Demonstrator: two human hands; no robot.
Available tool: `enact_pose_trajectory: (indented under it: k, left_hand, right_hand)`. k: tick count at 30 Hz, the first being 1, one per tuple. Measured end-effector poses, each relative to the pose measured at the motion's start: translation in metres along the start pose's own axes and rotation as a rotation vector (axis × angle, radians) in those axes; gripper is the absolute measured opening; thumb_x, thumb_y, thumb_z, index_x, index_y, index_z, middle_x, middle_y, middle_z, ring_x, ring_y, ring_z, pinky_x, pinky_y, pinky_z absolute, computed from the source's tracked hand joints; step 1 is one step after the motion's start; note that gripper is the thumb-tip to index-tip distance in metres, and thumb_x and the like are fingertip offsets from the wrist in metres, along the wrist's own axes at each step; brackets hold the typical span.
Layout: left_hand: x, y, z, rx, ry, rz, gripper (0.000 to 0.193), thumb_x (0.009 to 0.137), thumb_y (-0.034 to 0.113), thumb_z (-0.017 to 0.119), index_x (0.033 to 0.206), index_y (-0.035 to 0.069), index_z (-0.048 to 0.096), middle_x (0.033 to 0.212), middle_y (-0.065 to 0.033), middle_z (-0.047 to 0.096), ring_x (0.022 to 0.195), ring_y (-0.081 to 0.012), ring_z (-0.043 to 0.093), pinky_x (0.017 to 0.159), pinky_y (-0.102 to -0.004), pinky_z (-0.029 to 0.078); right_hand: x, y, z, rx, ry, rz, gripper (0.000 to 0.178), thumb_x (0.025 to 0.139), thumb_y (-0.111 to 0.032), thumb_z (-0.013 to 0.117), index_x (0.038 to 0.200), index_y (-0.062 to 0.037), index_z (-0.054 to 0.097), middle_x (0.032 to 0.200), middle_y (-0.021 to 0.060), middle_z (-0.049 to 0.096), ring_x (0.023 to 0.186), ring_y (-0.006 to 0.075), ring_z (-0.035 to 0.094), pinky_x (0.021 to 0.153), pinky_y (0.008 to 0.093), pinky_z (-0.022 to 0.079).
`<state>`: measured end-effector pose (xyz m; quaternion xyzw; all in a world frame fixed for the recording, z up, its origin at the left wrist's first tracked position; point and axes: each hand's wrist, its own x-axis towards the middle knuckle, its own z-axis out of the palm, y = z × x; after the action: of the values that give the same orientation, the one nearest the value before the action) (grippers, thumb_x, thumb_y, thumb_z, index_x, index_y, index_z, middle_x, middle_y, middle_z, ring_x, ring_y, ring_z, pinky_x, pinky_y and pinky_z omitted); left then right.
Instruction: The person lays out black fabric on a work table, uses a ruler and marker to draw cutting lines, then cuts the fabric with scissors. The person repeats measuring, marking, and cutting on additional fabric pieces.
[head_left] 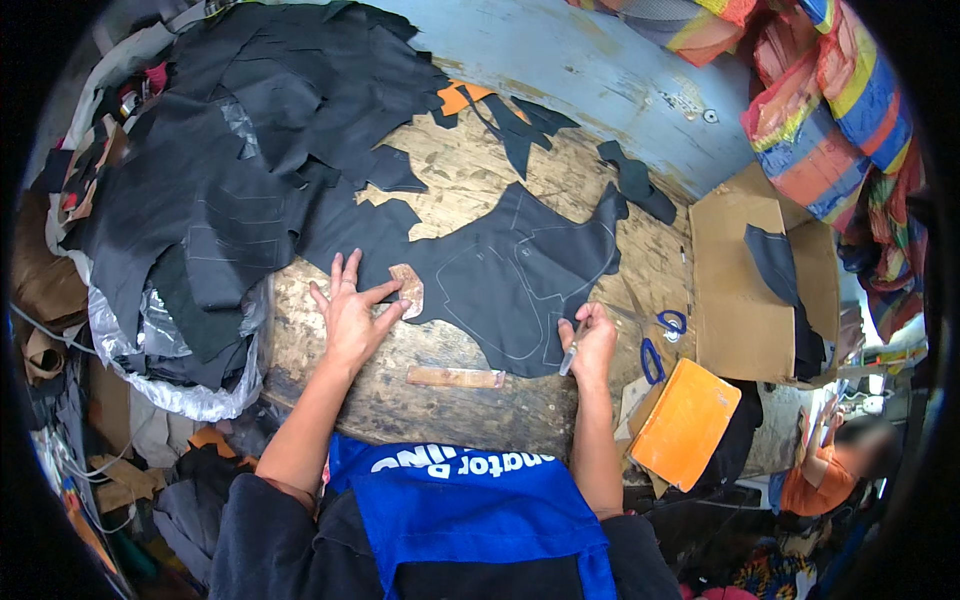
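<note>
A dark leather piece [510, 275] with pale traced outlines lies flat on the worn wooden table [460, 175]. My left hand [352, 312] rests spread on the table at the piece's left edge, its thumb touching a small tan cardboard template [408, 288]. My right hand [590, 340] is closed around a slim silver marking pen [570, 355] at the piece's lower right edge. A flat wooden stick [455, 377] lies on the table between my two hands.
A big heap of dark leather pieces [230, 160] covers the table's left. Blue-handled scissors [660, 340] and an orange booklet [685, 420] lie right of my hand. An open cardboard box [760, 290] stands at the right. Another person [835, 460] sits lower right.
</note>
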<state>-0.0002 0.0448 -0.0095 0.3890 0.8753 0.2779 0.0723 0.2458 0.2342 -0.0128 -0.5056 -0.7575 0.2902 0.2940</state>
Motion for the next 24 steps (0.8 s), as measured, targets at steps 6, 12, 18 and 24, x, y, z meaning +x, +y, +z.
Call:
enact_pose_trajectory:
  k: [6, 12, 18, 24]
  left_hand:
    - [0.008, 0.017, 0.013, -0.035, -0.061, 0.036, 0.034, 0.071, 0.041, 0.074, 0.101, 0.026, 0.073, 0.145, -0.0180, 0.033, 0.139, -0.0361, 0.019, 0.102, -0.0699, 0.004]
    - [0.017, 0.019, 0.011, 0.020, -0.091, 0.027, 0.035, 0.073, 0.045, 0.071, 0.103, 0.028, 0.072, 0.145, -0.0159, 0.033, 0.139, -0.0354, 0.017, 0.100, -0.0720, 0.005]
    - [0.019, 0.024, 0.012, 0.032, -0.107, 0.015, 0.036, 0.072, 0.045, 0.072, 0.104, 0.028, 0.071, 0.147, -0.0160, 0.032, 0.140, -0.0360, 0.015, 0.099, -0.0734, 0.004]
    - [0.024, 0.028, -0.001, 0.020, -0.218, -0.001, 0.057, 0.059, 0.049, 0.079, 0.110, 0.029, 0.068, 0.148, -0.0176, 0.029, 0.141, -0.0375, 0.012, 0.099, -0.0741, 0.004]
  right_hand:
    - [-0.005, 0.020, -0.021, -0.046, -0.049, 0.006, 0.022, 0.068, -0.002, 0.072, 0.078, -0.0031, 0.052, 0.053, 0.0046, 0.045, 0.049, 0.0146, 0.044, 0.049, 0.0301, 0.038]
    - [0.000, -0.015, -0.026, -0.263, 0.333, -0.251, 0.012, 0.078, -0.004, 0.066, 0.090, -0.0027, 0.065, 0.075, 0.0129, 0.063, 0.068, 0.0247, 0.059, 0.066, 0.0339, 0.046]
    - [-0.004, -0.060, 0.020, 0.664, -0.127, -0.056, 0.016, 0.091, -0.011, 0.059, 0.099, 0.0010, 0.065, 0.083, 0.0057, 0.064, 0.076, 0.0121, 0.062, 0.067, 0.0241, 0.050]
    - [0.000, -0.086, 0.087, 0.672, -0.575, -0.075, 0.015, 0.092, -0.012, 0.057, 0.089, 0.0029, 0.056, 0.074, 0.0047, 0.062, 0.067, 0.0062, 0.057, 0.058, 0.0216, 0.047]
